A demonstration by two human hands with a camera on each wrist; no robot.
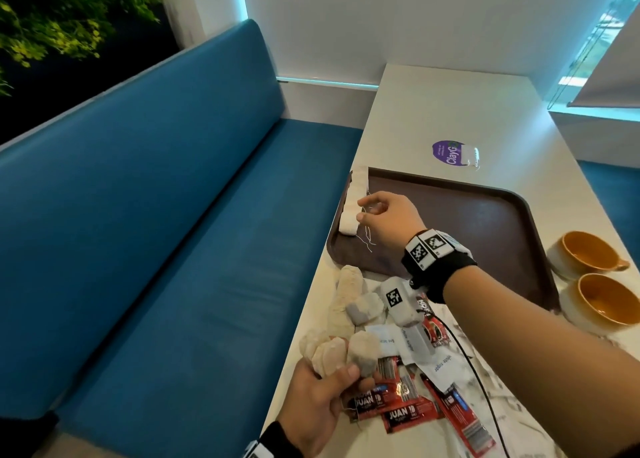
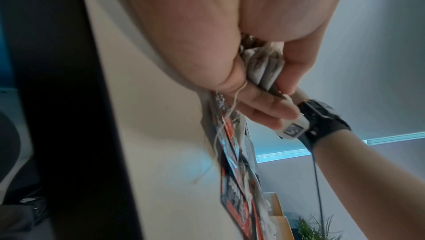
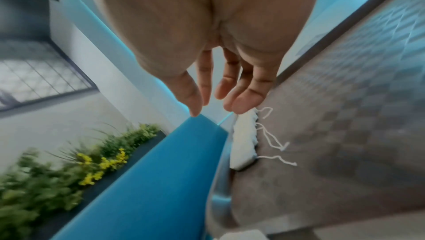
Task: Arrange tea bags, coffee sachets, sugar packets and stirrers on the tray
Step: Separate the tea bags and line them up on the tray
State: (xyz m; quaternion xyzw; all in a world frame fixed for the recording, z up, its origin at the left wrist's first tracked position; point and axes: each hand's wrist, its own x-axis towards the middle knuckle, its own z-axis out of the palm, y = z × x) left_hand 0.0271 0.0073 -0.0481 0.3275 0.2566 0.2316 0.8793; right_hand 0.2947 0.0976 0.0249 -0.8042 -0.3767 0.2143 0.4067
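A brown tray lies on the pale table. A row of white tea bags lines its left rim, strings trailing inward; the same tea bags show in the right wrist view. My right hand hovers just right of that row, fingers relaxed and holding nothing; its fingertips hang just above the top bag. My left hand grips a bunch of tea bags at the table's near left edge, the bags pinched between thumb and fingers. Red coffee sachets and white sugar packets lie heaped beside it.
Two orange-lined cups stand right of the tray. A purple sticker and a stray tea bag sit beyond it. More tea bags lie before the tray. A blue bench runs along the table's left.
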